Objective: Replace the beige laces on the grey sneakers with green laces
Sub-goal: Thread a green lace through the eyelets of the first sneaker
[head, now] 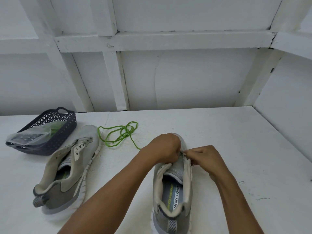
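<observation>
The green lace [125, 132] slips out of sight behind your left hand [164, 147], which also covers the near sneaker's [172, 193] toe. The bottom edge cuts off its heel.

Printed in black capitals on a white band of the insole [176, 198] inside the grey sneaker [157, 188]: "MORY FOAM", running lengthwise from heel toward toe, opening letters cut off by the heel collar. Just beside that band, on the left half of the same insole, lime block lettering along the same direction, blurred, reading roughly "SKECHERS". Left of the grey sneaker, inside the second sneaker [67, 190], a lime mark on the footbed, partly hidden by the collar and too small to read.
</observation>
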Demonstrator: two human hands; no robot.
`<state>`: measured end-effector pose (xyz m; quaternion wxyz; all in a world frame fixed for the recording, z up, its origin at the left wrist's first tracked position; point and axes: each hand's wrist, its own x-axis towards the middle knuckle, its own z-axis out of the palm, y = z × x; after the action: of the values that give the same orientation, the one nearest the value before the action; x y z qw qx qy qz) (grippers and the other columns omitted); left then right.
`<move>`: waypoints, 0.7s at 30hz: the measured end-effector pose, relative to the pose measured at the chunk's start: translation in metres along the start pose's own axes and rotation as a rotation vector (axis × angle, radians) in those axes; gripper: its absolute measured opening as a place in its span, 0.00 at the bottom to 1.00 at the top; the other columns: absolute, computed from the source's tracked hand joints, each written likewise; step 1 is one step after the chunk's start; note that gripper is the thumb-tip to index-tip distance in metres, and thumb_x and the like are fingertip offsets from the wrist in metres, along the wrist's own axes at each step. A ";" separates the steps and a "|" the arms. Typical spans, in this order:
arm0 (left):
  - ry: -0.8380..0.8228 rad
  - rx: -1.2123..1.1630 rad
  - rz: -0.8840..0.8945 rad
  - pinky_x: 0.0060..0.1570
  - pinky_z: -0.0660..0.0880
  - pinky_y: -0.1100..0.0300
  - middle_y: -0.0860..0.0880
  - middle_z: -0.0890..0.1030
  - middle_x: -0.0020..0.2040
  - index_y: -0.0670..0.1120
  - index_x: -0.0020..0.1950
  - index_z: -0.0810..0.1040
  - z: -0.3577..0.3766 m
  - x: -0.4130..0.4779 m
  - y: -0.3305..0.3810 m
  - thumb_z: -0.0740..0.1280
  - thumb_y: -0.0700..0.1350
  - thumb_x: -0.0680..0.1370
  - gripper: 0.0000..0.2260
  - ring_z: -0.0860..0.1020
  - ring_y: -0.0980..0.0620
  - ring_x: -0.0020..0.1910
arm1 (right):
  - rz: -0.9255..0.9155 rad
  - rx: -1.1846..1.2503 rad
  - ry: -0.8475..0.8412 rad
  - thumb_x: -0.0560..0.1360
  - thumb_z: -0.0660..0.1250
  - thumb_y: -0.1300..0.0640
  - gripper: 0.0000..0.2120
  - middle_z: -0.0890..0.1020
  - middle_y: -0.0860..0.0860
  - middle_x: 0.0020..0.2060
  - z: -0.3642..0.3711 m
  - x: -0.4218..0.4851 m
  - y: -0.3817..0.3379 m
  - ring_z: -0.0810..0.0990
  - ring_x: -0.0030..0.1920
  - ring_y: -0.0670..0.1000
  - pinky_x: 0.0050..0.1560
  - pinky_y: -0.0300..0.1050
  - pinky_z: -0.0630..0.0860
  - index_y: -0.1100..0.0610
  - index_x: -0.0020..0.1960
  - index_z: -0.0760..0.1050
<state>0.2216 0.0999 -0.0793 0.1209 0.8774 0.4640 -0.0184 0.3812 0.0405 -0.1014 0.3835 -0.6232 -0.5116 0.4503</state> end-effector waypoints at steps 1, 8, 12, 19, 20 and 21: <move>0.007 0.011 0.001 0.33 0.66 0.59 0.42 0.80 0.41 0.41 0.39 0.80 0.003 0.001 -0.001 0.66 0.41 0.73 0.06 0.76 0.45 0.39 | -0.006 0.021 -0.003 0.73 0.70 0.64 0.11 0.84 0.52 0.30 0.000 0.000 0.000 0.80 0.33 0.45 0.35 0.37 0.76 0.60 0.33 0.85; 0.129 0.026 0.083 0.39 0.68 0.56 0.44 0.77 0.49 0.40 0.47 0.80 0.007 -0.009 -0.001 0.64 0.44 0.78 0.09 0.76 0.44 0.46 | -0.029 0.045 -0.006 0.74 0.71 0.63 0.10 0.85 0.51 0.32 0.000 -0.002 0.004 0.81 0.34 0.42 0.37 0.36 0.76 0.58 0.36 0.86; 0.158 -0.016 0.083 0.44 0.73 0.51 0.43 0.76 0.50 0.41 0.47 0.79 0.006 -0.013 -0.002 0.64 0.44 0.79 0.08 0.76 0.43 0.47 | -0.022 0.086 -0.020 0.74 0.71 0.62 0.08 0.85 0.51 0.33 0.000 -0.002 0.002 0.82 0.35 0.43 0.37 0.35 0.76 0.59 0.38 0.86; 0.177 -0.020 0.057 0.47 0.75 0.51 0.45 0.77 0.52 0.43 0.50 0.80 0.009 -0.012 0.004 0.65 0.46 0.80 0.09 0.76 0.43 0.49 | -0.006 0.115 -0.020 0.75 0.70 0.62 0.08 0.86 0.52 0.36 -0.001 -0.003 0.001 0.83 0.37 0.45 0.39 0.35 0.78 0.61 0.40 0.85; 0.178 -0.039 0.048 0.47 0.74 0.52 0.45 0.76 0.52 0.43 0.50 0.80 0.010 -0.011 0.004 0.65 0.47 0.80 0.08 0.76 0.43 0.50 | 0.006 0.130 -0.018 0.76 0.71 0.60 0.07 0.85 0.51 0.34 -0.001 -0.002 0.001 0.83 0.36 0.45 0.38 0.35 0.78 0.60 0.40 0.85; 0.180 -0.065 0.042 0.47 0.74 0.53 0.45 0.76 0.52 0.43 0.51 0.80 0.011 -0.011 0.003 0.65 0.46 0.80 0.08 0.76 0.44 0.50 | 0.017 0.135 -0.019 0.75 0.71 0.60 0.06 0.84 0.49 0.31 -0.001 0.000 0.001 0.81 0.34 0.44 0.36 0.35 0.77 0.59 0.41 0.84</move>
<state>0.2185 0.0869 -0.0875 0.1072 0.8807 0.4547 0.0783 0.3826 0.0400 -0.1024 0.4161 -0.5956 -0.4785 0.4931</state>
